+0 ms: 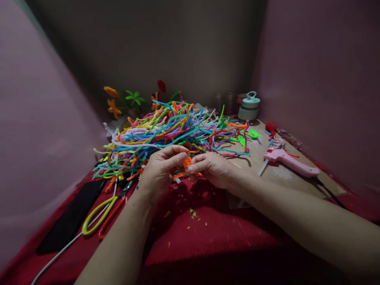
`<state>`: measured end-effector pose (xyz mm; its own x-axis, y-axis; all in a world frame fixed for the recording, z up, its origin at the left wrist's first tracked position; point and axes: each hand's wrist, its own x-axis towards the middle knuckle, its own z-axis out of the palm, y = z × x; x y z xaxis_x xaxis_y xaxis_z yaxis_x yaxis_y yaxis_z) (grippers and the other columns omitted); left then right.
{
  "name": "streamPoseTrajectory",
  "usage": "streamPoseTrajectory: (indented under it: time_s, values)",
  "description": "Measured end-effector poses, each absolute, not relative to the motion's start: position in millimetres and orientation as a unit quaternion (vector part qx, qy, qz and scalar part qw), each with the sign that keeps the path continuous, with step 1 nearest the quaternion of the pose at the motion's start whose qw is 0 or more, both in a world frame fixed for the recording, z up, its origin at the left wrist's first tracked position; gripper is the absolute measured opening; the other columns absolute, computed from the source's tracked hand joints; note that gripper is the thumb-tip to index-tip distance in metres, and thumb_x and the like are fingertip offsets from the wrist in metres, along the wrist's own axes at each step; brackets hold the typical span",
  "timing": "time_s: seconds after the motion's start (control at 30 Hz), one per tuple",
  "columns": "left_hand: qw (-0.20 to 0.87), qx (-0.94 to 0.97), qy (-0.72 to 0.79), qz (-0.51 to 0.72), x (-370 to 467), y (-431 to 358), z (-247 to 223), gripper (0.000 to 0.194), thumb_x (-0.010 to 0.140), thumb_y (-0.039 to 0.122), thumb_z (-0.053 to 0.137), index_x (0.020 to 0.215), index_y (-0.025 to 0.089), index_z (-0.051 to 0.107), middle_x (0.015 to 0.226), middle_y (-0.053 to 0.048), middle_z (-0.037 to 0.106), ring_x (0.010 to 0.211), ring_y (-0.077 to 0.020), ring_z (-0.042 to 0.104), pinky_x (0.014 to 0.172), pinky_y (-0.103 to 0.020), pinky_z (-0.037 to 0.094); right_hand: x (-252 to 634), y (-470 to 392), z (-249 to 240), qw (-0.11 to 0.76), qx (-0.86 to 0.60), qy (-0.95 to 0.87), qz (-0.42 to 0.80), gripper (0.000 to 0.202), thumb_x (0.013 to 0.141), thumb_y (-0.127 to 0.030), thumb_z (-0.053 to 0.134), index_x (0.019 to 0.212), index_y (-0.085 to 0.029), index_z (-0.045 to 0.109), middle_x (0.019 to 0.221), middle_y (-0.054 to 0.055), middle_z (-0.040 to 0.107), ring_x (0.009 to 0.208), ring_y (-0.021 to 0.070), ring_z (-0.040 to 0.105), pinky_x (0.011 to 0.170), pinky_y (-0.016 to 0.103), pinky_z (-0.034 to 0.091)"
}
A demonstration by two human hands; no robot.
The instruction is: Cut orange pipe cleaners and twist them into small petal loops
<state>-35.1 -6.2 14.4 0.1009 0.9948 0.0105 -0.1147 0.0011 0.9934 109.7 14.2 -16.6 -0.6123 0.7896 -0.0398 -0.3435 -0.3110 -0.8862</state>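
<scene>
Between my two hands is an orange pipe cleaner [187, 161], bunched into a small fuzzy shape. My left hand [162, 168] pinches it from the left with thumb and forefinger. From the other side my right hand [209, 168] grips it, and a short orange end shows under the fingers. Part of the piece is hidden behind my fingertips. Right behind my hands lies a large tangled heap of coloured pipe cleaners [166, 130].
Scissors [99, 215] with yellow and red handles lie left, beside a black phone-like slab [71, 217] and a white cable [63, 249]. A pink glue gun [292, 161] rests on a board [282, 180] at right. A pale green container [248, 109] and fuzzy flowers [135, 98] stand behind.
</scene>
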Motion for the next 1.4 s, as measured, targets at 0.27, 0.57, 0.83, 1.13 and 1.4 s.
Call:
streamPoseTrajectory:
  time_s: [0.27,0.57,0.83,1.13,1.4]
  values:
    - [0.391,0.63,0.504,0.443,-38.6,-5.5,14.7,0.017,0.073,0.032,0.061,0.07,0.016,0.061,0.06,0.001,0.062,0.053,-0.0097,0.052,0.052,-0.02,0.04,110.1,12.9,-15.4,0.358,-0.278,-0.494,0.742,0.013,0.054,-0.013,0.068,0.05,-0.013,0.055,0.044,-0.003,0.053,0.044,0.0089,0.046,0.052,0.026,0.035]
    - [0.293,0.662,0.54,0.43,-34.2,-8.4,19.0,0.014,0.072,0.027,0.059,0.063,0.017,0.061,0.058,0.001,0.063,0.052,-0.0106,0.052,0.051,-0.02,0.04,108.9,12.2,-19.8,0.383,-0.286,-0.525,0.704,0.018,0.056,-0.019,0.071,0.05,-0.014,0.055,0.044,-0.004,0.051,0.043,0.0078,0.043,0.051,0.025,0.032]
    - [0.482,0.6,0.479,0.423,-37.9,-8.8,18.0,0.014,0.068,0.03,0.065,0.068,0.016,0.062,0.058,0.002,0.059,0.049,-0.0088,0.05,0.048,-0.02,0.038,108.9,10.3,-14.7,0.391,-0.298,-0.529,0.692,0.01,0.055,-0.012,0.065,0.051,-0.013,0.056,0.045,-0.004,0.051,0.045,0.0078,0.043,0.053,0.025,0.032]
    - [0.35,0.687,0.521,0.366,-41.2,-7.6,18.1,0.017,0.071,0.033,0.061,0.065,0.016,0.062,0.056,0.002,0.056,0.05,-0.0101,0.048,0.048,-0.02,0.037,107.7,5.9,-12.6,0.375,-0.306,-0.542,0.687,0.009,0.057,-0.016,0.065,0.053,-0.013,0.058,0.046,-0.004,0.05,0.045,0.0079,0.042,0.052,0.024,0.032]
    - [0.365,0.671,0.524,0.378,-39.7,-6.3,16.6,0.017,0.071,0.032,0.062,0.066,0.016,0.061,0.057,0.002,0.056,0.052,-0.0091,0.048,0.048,-0.019,0.037,108.0,8.7,-16.7,0.399,-0.31,-0.567,0.651,0.014,0.061,-0.02,0.064,0.051,-0.013,0.056,0.045,-0.004,0.048,0.045,0.0072,0.04,0.051,0.024,0.031]
